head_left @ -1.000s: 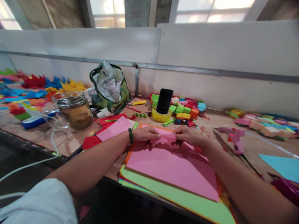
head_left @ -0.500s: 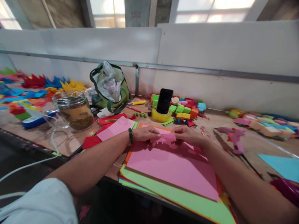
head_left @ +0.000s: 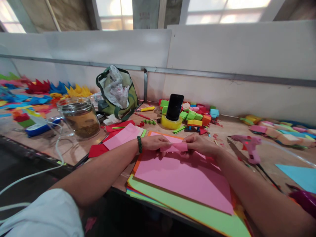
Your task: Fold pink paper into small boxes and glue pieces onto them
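Observation:
A small folded piece of pink paper [head_left: 175, 147] is pinched between both my hands, above a stack of coloured sheets. My left hand [head_left: 157, 143] has its thumb and fingers closed on the left end, and a dark beaded bracelet circles that wrist. At the right end, my right hand [head_left: 197, 144] grips the same piece; its lower fingers are partly hidden. Beneath them lies a large pink sheet [head_left: 182, 182], resting on a light green sheet [head_left: 197, 219] and others with orange edges.
A phone [head_left: 174, 107] leans in a yellow tape roll [head_left: 171, 122], with folded paper blocks [head_left: 195, 115] behind. A pink glue gun [head_left: 250, 146] stands right. To the left are a glass jar [head_left: 80, 118], a green bag [head_left: 118, 92], a yellow cutter [head_left: 147, 108] and a white cable [head_left: 58, 153].
The pink piece has been turned or folded so a smoother, flatter strip now faces me; the notched lower edge no longer shows. Both hands keep hold of it.

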Motion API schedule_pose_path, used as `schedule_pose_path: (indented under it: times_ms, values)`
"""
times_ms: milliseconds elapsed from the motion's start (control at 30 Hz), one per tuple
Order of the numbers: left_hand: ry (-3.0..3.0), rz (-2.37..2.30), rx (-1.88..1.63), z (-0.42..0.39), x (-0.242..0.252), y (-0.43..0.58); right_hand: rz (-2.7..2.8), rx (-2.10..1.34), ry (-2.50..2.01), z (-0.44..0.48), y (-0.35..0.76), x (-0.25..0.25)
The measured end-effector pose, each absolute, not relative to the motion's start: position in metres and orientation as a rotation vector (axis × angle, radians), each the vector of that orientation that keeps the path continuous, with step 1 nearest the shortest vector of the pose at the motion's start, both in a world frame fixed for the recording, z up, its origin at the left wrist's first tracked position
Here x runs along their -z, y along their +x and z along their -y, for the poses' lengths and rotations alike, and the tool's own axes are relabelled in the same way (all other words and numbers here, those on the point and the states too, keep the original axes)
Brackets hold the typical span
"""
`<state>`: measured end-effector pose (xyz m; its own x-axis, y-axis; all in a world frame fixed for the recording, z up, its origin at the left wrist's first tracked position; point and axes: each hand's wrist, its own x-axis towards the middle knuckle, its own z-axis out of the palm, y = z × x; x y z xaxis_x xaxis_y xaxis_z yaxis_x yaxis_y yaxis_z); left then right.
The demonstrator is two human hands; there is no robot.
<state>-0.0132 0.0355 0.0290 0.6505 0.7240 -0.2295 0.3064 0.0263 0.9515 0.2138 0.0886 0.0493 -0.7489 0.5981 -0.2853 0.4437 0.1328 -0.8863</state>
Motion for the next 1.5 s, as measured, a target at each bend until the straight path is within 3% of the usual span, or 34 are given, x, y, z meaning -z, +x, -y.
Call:
schedule_pose_path:
  times_ms: [1500]
  values:
    - [1.718,-0.839,-0.390,-0.0343,-0.0297,-0.0135,2.303,-1.710,-1.047,-0.0825,0.2147,-0.0569]
